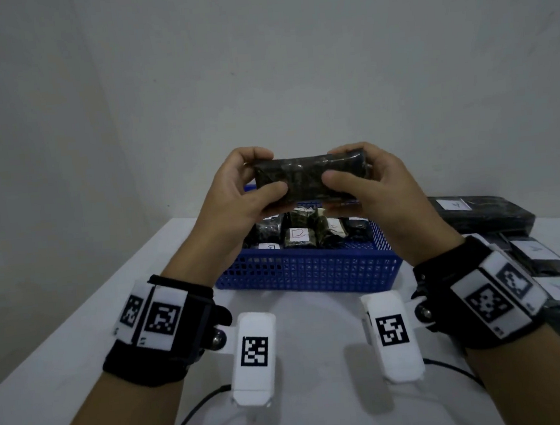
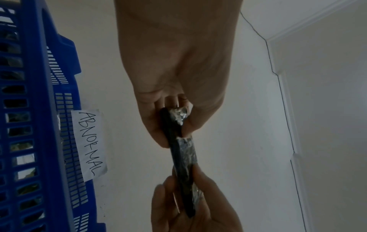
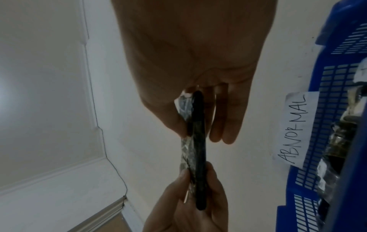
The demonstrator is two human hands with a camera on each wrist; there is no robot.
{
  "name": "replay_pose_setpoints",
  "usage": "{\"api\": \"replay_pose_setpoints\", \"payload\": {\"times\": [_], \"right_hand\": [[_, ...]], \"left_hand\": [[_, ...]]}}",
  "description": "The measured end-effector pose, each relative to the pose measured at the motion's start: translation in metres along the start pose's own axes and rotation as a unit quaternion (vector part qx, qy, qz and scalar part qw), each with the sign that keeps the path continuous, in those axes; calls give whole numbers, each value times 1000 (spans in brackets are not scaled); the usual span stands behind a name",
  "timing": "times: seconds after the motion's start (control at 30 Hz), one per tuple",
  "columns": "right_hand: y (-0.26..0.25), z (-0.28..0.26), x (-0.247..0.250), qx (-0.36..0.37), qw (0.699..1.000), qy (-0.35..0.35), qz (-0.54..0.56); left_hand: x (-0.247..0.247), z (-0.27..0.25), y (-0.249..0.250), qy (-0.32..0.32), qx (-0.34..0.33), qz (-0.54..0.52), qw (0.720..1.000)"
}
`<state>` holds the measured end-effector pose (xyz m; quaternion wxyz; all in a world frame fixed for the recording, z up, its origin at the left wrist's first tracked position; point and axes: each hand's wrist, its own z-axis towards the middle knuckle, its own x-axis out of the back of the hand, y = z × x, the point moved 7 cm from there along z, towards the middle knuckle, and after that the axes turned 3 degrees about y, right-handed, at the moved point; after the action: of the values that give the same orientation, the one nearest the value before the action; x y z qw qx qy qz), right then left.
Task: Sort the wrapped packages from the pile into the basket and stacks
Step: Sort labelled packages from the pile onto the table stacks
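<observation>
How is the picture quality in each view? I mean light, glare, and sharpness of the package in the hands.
Head view: dim, even light; the dark package is soft, its wrapping detail lost, and both hands cast faint shadows on the table. Left wrist view: palm backlit and dark, glare on the wrap's foil-like edge. Right wrist view: the same backlighting, the ABNORMAL label readable.

Glossy, crinkled dark film wraps the package (image 1: 309, 181); the perforated plastic basket (image 1: 311, 272) bears a paper label (image 2: 89, 144).
</observation>
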<state>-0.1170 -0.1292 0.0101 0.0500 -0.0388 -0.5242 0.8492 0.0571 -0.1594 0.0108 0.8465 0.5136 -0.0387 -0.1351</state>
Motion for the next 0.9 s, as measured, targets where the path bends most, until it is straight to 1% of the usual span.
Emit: {"api": "replay_pose_setpoints", "payload": {"times": [0.17,0.23,0.33,0.37,0.43,0.5,0.53,0.6,0.67,0.77,0.8,0.9], "right_hand": [[0,0,6,18,998,-1,-55],[-1,1,7,29,998,-8,-54],[-7,1,10,70,995,-13,-68],[-8,1,10,71,994,-20,-77],[-5,1,8,36,996,-35,-79],[1,0,4,-7,998,-43,-49],[2,1,3,-12,999,-36,-36],[0,3,3,10,1000,-14,-23],[-4,3,4,49,999,3,-21],[-14,0,5,129,989,21,-67],[-16,-1,5,145,986,24,-79],[-18,-3,3,153,984,16,-84]], "left_hand": [[1,0,1,17,-44,67,997],[2,0,1,23,-36,72,996],[2,1,-1,15,-4,82,996],[2,2,-2,14,-2,83,996],[3,2,-2,18,-8,74,997],[2,2,-1,16,-21,69,997],[2,1,1,12,-25,63,998],[1,0,3,-8,-28,50,998],[-1,-1,4,-24,-25,54,998],[0,-2,6,-11,-32,50,998],[1,-2,7,-4,-39,48,998],[4,-2,11,3,-54,44,998]]}}
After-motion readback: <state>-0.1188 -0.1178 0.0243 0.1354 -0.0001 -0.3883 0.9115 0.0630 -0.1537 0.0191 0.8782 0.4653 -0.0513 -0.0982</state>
